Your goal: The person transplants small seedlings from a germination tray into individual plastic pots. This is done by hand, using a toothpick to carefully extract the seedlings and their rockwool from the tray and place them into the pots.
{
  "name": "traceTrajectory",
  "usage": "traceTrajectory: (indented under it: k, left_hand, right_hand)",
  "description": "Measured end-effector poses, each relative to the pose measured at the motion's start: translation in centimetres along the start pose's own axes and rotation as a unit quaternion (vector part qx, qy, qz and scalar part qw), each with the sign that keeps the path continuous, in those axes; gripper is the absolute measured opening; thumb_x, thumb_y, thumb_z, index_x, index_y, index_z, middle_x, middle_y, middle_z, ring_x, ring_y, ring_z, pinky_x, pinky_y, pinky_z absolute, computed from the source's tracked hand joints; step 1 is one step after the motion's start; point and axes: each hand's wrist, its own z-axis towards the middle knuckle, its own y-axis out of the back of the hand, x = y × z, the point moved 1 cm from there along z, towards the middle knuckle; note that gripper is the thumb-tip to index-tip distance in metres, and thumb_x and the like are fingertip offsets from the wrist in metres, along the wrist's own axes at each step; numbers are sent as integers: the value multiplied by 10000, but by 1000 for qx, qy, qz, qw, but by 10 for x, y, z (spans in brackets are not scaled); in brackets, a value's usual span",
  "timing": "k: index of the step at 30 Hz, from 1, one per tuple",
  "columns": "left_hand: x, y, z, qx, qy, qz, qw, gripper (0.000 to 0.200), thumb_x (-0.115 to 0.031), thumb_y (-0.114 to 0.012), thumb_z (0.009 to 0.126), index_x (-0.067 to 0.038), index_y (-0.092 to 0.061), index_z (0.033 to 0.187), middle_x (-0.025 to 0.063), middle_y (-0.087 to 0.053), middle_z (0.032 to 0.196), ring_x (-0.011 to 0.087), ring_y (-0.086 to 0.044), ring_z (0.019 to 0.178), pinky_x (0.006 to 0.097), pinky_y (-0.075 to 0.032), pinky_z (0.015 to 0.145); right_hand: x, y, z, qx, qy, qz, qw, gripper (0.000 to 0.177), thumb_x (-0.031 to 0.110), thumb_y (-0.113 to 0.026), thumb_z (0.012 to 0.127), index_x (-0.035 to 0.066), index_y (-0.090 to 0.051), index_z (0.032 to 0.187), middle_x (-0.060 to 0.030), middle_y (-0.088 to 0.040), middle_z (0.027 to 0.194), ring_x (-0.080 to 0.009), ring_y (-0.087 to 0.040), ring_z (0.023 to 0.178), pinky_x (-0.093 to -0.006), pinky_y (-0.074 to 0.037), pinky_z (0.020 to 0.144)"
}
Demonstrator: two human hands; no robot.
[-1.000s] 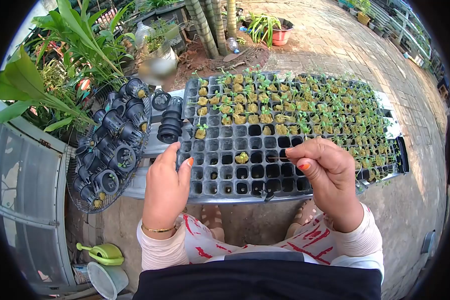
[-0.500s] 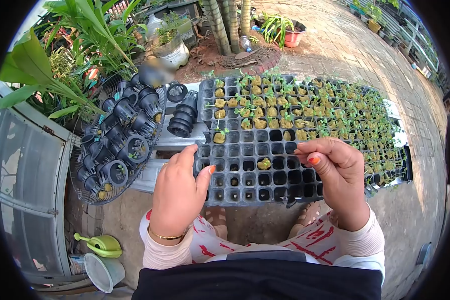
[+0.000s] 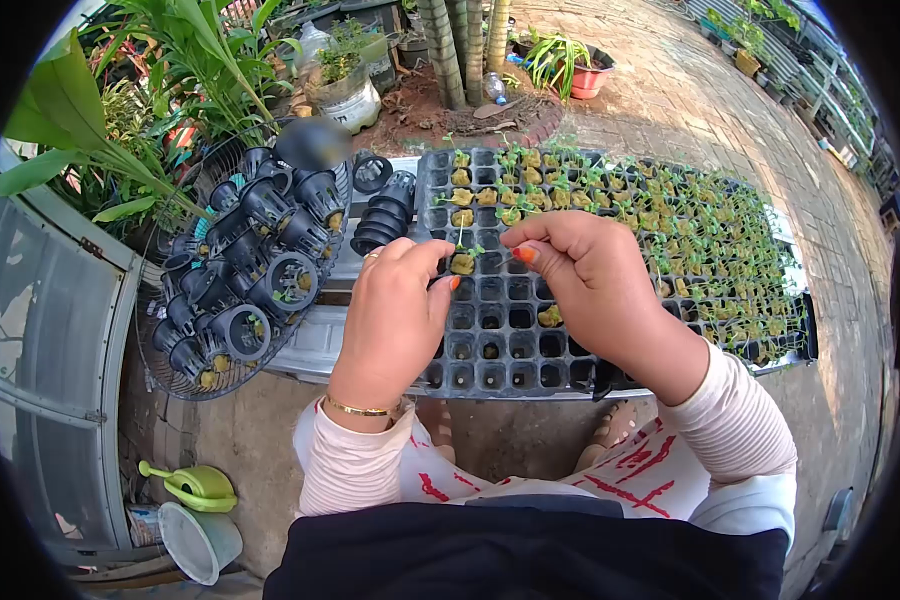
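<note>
My left hand (image 3: 395,315) is over the left part of a black seedling tray (image 3: 491,375), thumb and index finger apart. Close to those fingertips is a seedling (image 3: 463,263) in a yellowish growing plug, sitting in a tray cell. My right hand (image 3: 580,275) is just right of it, thumb and index finger pinched together. The thin stick in that pinch is hardly visible now. A single plug (image 3: 550,316) sits below the right hand among vacant cells.
A wire basket (image 3: 260,365) of black net pots (image 3: 242,332) is at left. Stacked net pots (image 3: 382,218) lie between basket and tray. A green watering can (image 3: 200,488) and a pale bucket (image 3: 202,545) are on the ground at lower left.
My right hand has moved left and up across the tray, toward the seedling near my left hand. My left hand has shifted slightly up and right. The camera view has moved a little.
</note>
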Motion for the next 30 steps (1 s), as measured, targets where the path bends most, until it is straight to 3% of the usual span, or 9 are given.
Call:
traceTrajectory:
  k: [3,5,10,14,19,21,22,24,30]
  left_hand:
    - [6,-4,2,-2,7,-25,1000,244,15,-660,688,-15,-628,929,100,-548,723,245,-540,663,335,-428,612]
    - [9,-7,2,-10,8,-30,999,240,18,-660,687,-13,-625,923,99,-541,720,250,-538,660,337,-429,612]
    - [10,-8,1,-32,-5,-43,999,224,13,-659,688,-14,-624,907,102,-532,713,259,-533,664,347,-430,627]
    - [9,-8,0,-39,-8,-39,998,213,6,-658,688,-11,-625,898,104,-533,712,266,-531,674,359,-428,650]
    - [9,-6,-2,-31,-8,-42,999,209,-10,-659,691,-4,-625,898,107,-529,704,272,-530,674,365,-426,656]
    - [9,-7,-2,-32,-8,-46,998,209,-16,-661,692,-2,-625,898,107,-528,701,273,-531,674,365,-425,656]
    - [9,-7,-2,-32,-6,-48,998,208,-18,-660,692,-1,-626,896,108,-528,699,276,-531,674,365,-425,656]
    - [10,-7,-2,-32,-4,-51,998,207,-20,-660,692,0,-628,895,109,-529,697,278,-532,674,365,-424,656]
    - [10,-7,-1,-25,-7,-42,999,205,-24,-651,695,7,-632,897,114,-531,694,286,-533,671,367,-424,653]
  right_hand:
    - [3,-5,2,9,0,-16,1000,91,17,-594,802,-18,-641,872,-185,-629,738,-307,-629,671,-348,-485,610]
    - [17,2,-1,19,-51,9,998,97,5,-588,801,-21,-640,878,-182,-632,737,-281,-631,662,-330,-481,599]
    - [39,22,-10,-13,-22,2,1000,99,8,-579,824,-21,-645,892,-122,-635,713,-160,-598,637,-276,-464,587]
    - [22,8,8,4,-79,-16,997,110,42,-590,830,-27,-647,895,-135,-647,729,-160,-606,647,-280,-473,604]
    - [0,-10,22,4,-84,-1,996,118,53,-595,831,-20,-649,905,-151,-651,734,-171,-616,642,-289,-477,603]
    - [-3,-12,24,43,-95,-35,994,140,66,-532,897,-18,-634,942,-44,-643,799,-68,-571,721,-224,-479,653]
    - [-6,-15,25,43,-95,-36,994,140,66,-532,897,-18,-634,942,-44,-643,799,-68,-571,721,-224,-479,653]
    - [-12,-18,26,13,-71,4,997,116,67,-602,827,-26,-642,883,-147,-637,685,-168,-584,575,-300,-465,560]
    - [-10,-19,31,37,-103,0,994,111,78,-598,828,-14,-648,866,-136,-619,647,-164,-561,550,-308,-453,537]
